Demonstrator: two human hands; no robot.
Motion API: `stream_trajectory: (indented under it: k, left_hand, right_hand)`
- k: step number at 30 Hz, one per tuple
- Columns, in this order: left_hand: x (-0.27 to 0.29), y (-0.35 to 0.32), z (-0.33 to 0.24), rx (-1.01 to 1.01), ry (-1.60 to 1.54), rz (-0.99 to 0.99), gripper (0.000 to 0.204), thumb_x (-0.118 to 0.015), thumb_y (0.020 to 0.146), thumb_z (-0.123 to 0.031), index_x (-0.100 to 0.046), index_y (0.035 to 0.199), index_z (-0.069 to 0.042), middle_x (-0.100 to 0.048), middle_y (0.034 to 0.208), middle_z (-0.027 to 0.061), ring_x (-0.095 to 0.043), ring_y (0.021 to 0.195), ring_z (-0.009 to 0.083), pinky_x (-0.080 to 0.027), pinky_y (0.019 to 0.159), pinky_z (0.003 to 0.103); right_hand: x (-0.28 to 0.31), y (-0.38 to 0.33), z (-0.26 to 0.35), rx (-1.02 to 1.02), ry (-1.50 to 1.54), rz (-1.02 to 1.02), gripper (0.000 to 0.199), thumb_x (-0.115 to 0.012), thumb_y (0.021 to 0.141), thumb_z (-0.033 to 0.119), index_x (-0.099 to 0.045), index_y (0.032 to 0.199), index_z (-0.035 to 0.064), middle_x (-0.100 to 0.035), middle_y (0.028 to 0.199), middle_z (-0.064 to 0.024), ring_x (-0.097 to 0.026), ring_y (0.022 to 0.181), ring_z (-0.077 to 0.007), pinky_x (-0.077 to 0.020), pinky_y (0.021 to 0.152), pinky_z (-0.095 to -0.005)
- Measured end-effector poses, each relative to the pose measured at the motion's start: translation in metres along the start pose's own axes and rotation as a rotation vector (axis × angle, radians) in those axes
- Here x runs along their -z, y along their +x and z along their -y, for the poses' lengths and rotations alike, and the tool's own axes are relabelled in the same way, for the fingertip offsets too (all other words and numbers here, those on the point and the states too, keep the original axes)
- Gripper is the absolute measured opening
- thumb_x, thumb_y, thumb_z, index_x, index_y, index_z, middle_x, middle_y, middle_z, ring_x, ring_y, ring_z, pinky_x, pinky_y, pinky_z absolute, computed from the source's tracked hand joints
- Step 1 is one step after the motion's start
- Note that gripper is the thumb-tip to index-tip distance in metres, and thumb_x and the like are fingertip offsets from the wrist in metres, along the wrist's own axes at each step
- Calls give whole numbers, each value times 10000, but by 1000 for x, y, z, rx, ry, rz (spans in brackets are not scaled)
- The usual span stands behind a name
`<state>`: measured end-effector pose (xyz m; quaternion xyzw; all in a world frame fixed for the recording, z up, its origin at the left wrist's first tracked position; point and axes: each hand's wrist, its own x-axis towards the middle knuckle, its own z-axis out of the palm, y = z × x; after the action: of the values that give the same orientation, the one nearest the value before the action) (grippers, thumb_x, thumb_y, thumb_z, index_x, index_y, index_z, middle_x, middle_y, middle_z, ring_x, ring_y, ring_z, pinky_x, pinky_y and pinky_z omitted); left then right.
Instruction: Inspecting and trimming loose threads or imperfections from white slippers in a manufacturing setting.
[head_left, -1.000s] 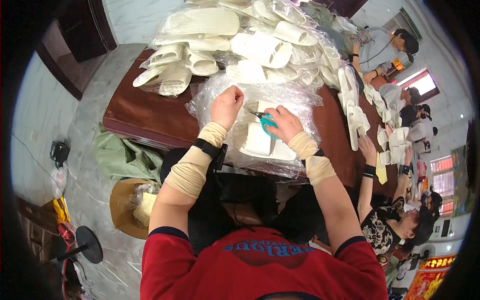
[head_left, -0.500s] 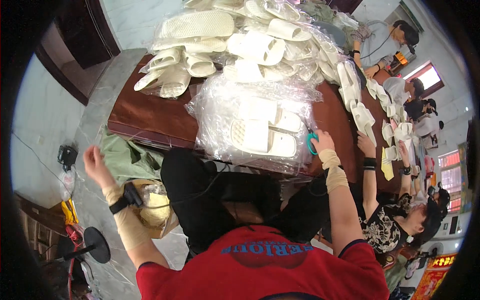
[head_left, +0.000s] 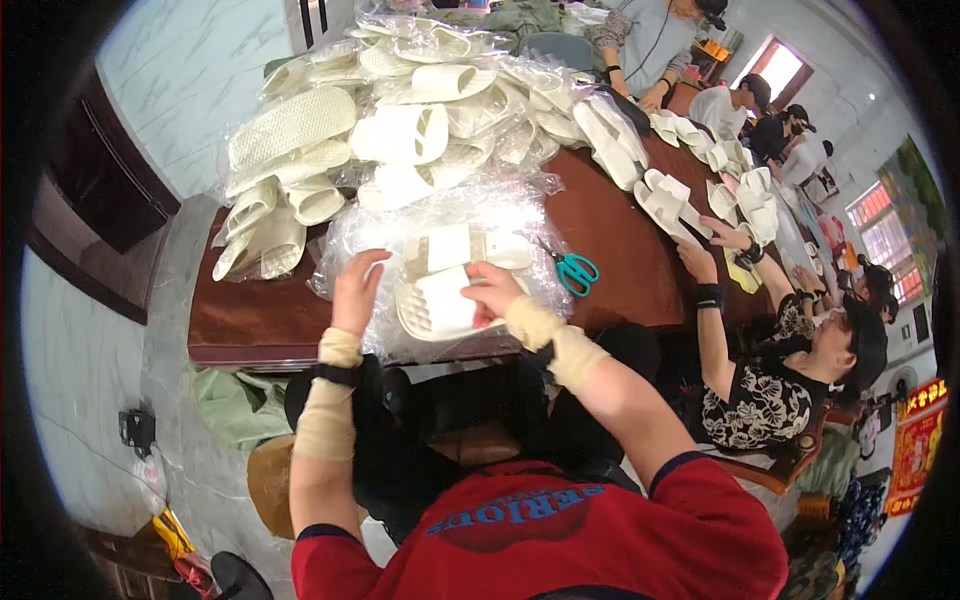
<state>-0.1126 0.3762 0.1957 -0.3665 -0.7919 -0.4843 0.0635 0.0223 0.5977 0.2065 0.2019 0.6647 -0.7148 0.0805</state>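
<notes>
where the brown tabletop (head_left: 620,240) meets its near edge, a clear plastic bag (head_left: 440,225) of white slippers lies in front of the seated person. item one: left hand (head_left: 357,290), fingers curled and gripping the bag's plastic at its left side. item two: right hand (head_left: 492,293), fingers closed on a white slipper (head_left: 435,305) lying on top of the bag, thumb pressed to its sole edge. item three: both wrists wrapped in beige bandage, a black band on the left wrist. item four: teal-handled scissors (head_left: 576,271), flat on the tabletop just right of the bag, apart from both hands. item five: heap of bagged white slippers (head_left: 400,120) behind the bag, filling the far side of the tabletop. item six: loose slipper pairs (head_left: 665,200) along the right, where other people sit and reach in.
</notes>
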Motion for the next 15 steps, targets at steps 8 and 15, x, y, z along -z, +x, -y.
stream_trajectory:
  k: [8,15]
  left_hand:
    - [-74,-7,39,-73,217,-195,369,-637,827,-59,-589,1193,-77,-533,1285,132,-505,1171,347,-419,984,442]
    - [-81,-15,41,-39,257,-249,457,-663,788,-25,-543,1228,-60,-473,1335,161,-479,1192,369,-408,1000,450]
  right_hand:
    - [92,-87,68,329,-1215,92,440,-615,877,474,-602,1185,160,-608,1021,-137,-618,937,-316,-476,824,-403]
    - [129,-42,91,456,-1759,188,348,-691,776,415,-654,993,144,-557,944,-97,-551,921,-301,-471,777,-403]
